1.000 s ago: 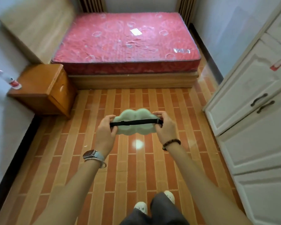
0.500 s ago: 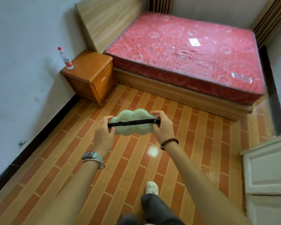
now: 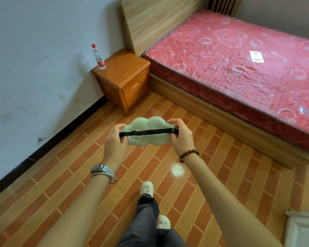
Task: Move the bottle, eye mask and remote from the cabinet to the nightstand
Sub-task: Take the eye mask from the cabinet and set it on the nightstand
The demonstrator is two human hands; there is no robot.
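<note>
floor (image 3: 82, 177): orange brick-pattern tile | wall (image 3: 34, 59): pale, grey | bed (image 3: 239, 65): red mattress, wooden headboard

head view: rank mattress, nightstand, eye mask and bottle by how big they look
1. mattress, by far
2. nightstand
3. eye mask, held in both hands and nearest the camera, so it looks bigger than it is
4. bottle on the nightstand

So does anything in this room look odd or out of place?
Little stands out. The mattress looks wrapped in shiny plastic with no bedding. The bottle stands upright at the nightstand's back corner, and both hands hold the eye mask level.
</note>
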